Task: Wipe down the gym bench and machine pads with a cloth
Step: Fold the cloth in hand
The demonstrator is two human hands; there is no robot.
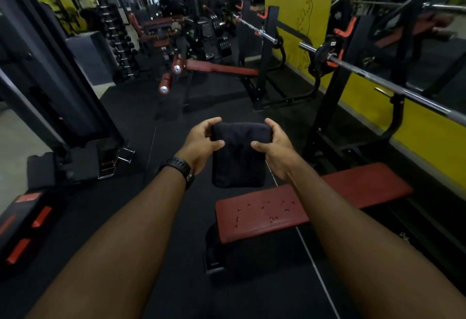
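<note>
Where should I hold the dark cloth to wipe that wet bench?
Take your grip on the folded cloth at its top corners, one from each side, as the left hand and right hand do: it hangs flat, its lower edge free to meet the bench.

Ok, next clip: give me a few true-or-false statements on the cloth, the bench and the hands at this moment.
1. The left hand and right hand both grip the folded dark cloth. True.
2. Droplets sit on the near end of the red bench pad. True.
3. The cloth is pressed flat on the bench pad. False: it is held in the air, off the pad.
4. The black wristwatch is on the right wrist. False: it is on the left wrist.
</note>
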